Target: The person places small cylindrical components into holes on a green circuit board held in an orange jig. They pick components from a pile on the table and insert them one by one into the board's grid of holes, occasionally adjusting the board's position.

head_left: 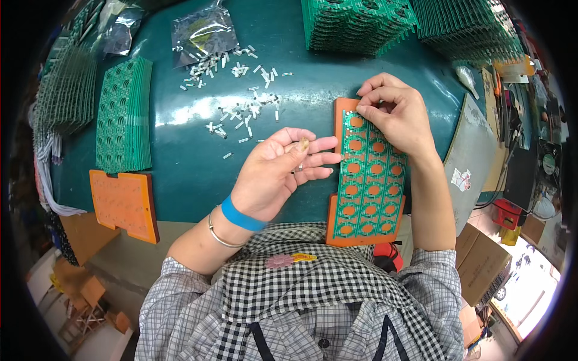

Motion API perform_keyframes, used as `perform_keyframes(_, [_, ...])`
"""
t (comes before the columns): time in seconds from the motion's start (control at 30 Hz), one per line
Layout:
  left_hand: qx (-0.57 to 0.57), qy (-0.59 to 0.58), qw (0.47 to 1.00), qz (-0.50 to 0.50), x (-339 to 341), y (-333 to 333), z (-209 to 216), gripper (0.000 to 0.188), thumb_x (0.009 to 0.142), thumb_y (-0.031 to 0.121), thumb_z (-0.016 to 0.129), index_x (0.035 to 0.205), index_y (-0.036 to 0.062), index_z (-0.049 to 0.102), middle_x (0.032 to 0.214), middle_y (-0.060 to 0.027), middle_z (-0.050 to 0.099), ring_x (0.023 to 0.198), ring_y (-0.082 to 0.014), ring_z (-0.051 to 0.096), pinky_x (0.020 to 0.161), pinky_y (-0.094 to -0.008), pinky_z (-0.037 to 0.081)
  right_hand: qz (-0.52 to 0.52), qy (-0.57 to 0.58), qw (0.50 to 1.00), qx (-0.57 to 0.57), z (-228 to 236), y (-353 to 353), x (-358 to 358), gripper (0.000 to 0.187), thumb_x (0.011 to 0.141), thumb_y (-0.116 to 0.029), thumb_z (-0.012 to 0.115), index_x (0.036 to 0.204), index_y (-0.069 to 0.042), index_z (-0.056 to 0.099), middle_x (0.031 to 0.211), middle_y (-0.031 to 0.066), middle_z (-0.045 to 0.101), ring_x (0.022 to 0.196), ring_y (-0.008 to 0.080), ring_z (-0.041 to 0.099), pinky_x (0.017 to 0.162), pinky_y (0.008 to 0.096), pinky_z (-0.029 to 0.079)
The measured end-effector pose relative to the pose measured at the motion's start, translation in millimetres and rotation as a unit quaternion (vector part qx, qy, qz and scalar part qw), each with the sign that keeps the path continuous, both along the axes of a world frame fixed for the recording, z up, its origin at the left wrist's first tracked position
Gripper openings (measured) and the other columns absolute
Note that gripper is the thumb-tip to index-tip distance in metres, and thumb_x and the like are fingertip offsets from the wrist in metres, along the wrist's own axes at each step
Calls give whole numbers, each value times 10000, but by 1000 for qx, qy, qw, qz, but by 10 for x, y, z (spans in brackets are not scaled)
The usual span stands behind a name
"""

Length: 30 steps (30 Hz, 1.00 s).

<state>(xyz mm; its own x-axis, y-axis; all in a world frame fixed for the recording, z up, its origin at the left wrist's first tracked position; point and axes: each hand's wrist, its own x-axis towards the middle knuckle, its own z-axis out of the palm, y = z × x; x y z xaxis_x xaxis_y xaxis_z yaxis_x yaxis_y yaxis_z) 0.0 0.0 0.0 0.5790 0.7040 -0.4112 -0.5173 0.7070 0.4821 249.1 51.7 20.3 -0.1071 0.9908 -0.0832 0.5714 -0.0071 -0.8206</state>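
Observation:
A green circuit board panel (357,180) with rows of round cut-outs lies on an orange fixture plate (339,120) in front of me, at the right. Over its top end my right hand (397,114) is closed in a pinch, fingertips at the board; whatever they hold is too small to make out. Just left of the board, my left hand (283,165) is turned palm up, thumb bent in and fingers loosely curled around small white parts, of which only a bit shows. More small white parts (250,108) are scattered on the green table beyond the left hand.
A clear plastic bag (203,33) lies behind the loose parts. Stacked green boards (123,114) and a second orange plate (123,204) are at the left. Tall board stacks (360,27) stand at the back. A grey sheet (466,159) leans at the right, near a cardboard box (481,262).

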Motion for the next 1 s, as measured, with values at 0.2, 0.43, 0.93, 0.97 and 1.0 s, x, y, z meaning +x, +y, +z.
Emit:
perform_keyframes(0.2, [1,8,1000,4,43,1,34,156,1033,128,591,1149,33,635,1326,-227,629,1167,-282,661,937,-352,581,-3,23,1000,-8,-19,-14,91,16,809,30,741,819,34,728,985,19,667,706,54,559,625,224,472])
perform_keyframes(0.43, [22,14,999,22,54,-60,-71,116,989,79,657,1086,26,696,1029,-42,671,860,-145,568,706,-241,460,3,19,1000,-6,-32,-17,127,42,796,3,743,806,38,722,941,29,678,725,112,619,648,269,508])
perform_keyframes(0.93, [-5,4,1000,-8,36,-44,-30,93,952,41,696,1043,38,680,983,-113,727,788,-128,591,563,-198,393,18,15,999,25,-91,-33,150,19,818,36,739,829,36,723,960,26,662,762,107,630,672,256,520])
perform_keyframes(0.97, [-4,4,1000,-9,35,-46,-33,97,951,39,697,1046,40,679,982,-114,727,786,-128,592,560,-196,391,16,16,999,33,-102,-31,150,32,808,15,748,822,34,726,931,31,675,746,132,645,666,281,532])
perform_keyframes(1.0, [-5,7,1000,-10,32,-45,-36,103,952,38,695,1053,40,680,984,-115,727,787,-127,595,558,-194,393,16,19,999,36,-106,-28,152,32,809,15,748,821,34,725,928,30,673,745,129,644,665,282,532])
